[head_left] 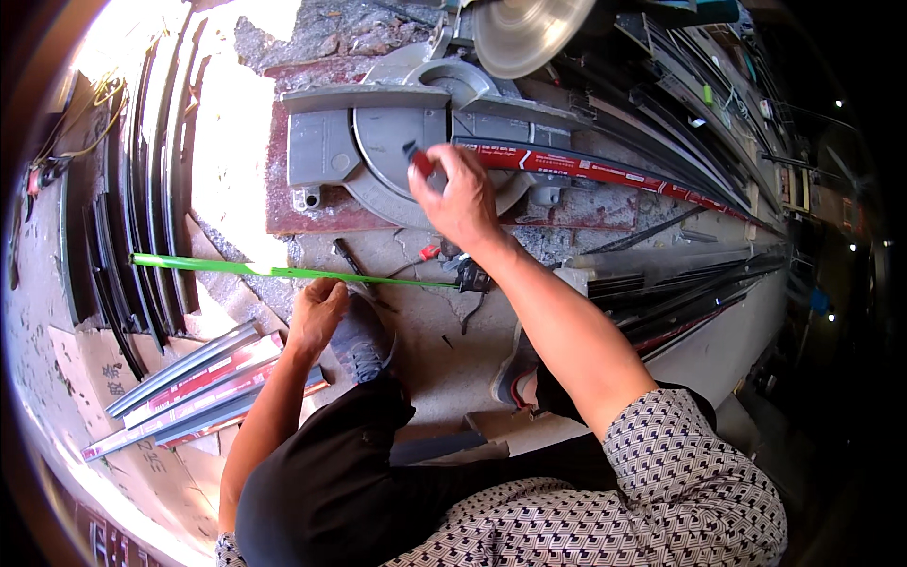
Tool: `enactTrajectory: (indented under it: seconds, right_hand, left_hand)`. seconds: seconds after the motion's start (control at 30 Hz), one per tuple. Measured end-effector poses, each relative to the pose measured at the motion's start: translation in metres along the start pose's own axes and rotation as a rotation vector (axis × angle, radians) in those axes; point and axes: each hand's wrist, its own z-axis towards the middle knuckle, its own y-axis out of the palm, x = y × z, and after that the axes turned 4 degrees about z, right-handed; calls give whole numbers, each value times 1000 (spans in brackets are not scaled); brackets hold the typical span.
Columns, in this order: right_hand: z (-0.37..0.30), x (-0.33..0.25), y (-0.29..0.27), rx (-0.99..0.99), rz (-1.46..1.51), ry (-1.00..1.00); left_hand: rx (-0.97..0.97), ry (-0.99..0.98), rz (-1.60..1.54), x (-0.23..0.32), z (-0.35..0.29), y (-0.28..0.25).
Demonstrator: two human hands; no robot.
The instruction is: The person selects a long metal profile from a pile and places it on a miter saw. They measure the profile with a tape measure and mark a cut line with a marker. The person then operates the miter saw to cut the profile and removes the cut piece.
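My right hand (pixel 458 198) is raised over the grey mitre saw base (pixel 397 151), its fingers closed on a short red-and-black offcut (pixel 421 159). Just right of it, a long black profile with red film (pixel 586 168) lies across the saw base and runs off to the right. My left hand (pixel 319 307) is closed in a pinch at the near edge of a green tape measure blade (pixel 227 267); whatever its fingers hold is hidden. That blade stretches from the dark profiles at left to its black case (pixel 472 276), below my right wrist.
The round saw blade (pixel 529 33) stands raised at the top. Dark curved profiles (pixel 156 189) lie at left, and several red-filmed pieces (pixel 208 387) rest on cardboard at lower left. More profiles (pixel 680 283) are stacked at right. A dark hand tool (pixel 351 260) lies between my feet and the saw.
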Motion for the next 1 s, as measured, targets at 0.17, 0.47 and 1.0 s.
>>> enactTrajectory:
  seconds: [0.17, 0.47, 1.0]
  right_hand:
    - [-46, 7, -85, -565, 138, 360]
    - [90, 86, -297, -9, 125, 533]
    - [-60, 228, -209, 691, 732, 1401]
  left_hand:
    - [-4, 21, 17, -9, 3, -5]
    - [12, 43, -84, 7, -8, 13]
    - [41, 26, -57, 1, -9, 4]
